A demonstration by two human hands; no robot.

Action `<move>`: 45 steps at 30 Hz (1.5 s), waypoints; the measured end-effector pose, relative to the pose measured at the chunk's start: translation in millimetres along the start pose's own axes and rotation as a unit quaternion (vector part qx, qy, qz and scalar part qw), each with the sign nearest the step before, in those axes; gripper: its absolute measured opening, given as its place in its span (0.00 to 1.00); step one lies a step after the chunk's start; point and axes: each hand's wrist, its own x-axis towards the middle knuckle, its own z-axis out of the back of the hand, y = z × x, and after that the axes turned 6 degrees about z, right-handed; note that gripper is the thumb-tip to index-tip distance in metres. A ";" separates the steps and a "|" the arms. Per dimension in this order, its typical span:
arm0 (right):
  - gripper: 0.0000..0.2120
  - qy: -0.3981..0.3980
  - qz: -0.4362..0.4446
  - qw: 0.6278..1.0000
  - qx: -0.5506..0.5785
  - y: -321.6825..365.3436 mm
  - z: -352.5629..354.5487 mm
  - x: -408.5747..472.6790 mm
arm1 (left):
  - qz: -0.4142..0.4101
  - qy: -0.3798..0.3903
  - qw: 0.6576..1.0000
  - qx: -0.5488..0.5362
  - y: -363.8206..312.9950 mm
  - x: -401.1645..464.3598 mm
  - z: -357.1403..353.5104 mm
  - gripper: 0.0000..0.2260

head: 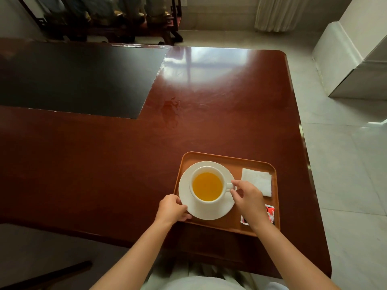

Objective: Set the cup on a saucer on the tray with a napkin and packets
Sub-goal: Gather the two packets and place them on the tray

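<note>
A white cup (207, 186) of orange-yellow liquid stands upright on a white saucer (209, 212), on the left half of a brown tray (228, 159). My right hand (248, 197) pinches the cup's handle on its right side. My left hand (172, 208) grips the saucer's near-left rim. A folded white napkin (257, 181) lies in the tray's far right part. Red, white and black packets (270, 213) lie in the near right corner, partly hidden under my right wrist.
The tray sits near the front right of a glossy red-brown table (125, 153). A dark inset panel (73, 80) covers its far left. The table's right edge drops to a pale tiled floor (345, 164). Dark furniture stands beyond the far edge.
</note>
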 end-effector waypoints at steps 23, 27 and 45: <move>0.11 0.017 0.017 0.999 0.026 -7.7 5.2 -2.5 | 0.025 -0.010 0.993 -0.116 0.1 -6.2 -1.6 0.01; 0.14 -0.012 0.023 0.999 0.021 -21.4 19.9 -8.3 | -0.050 -0.063 0.995 0.067 -1.9 -21.4 7.4 0.05; 0.23 0.186 0.132 0.921 -0.317 -96.5 58.8 -8.6 | -0.411 0.014 0.791 0.453 -3.1 -70.6 -142.1 0.29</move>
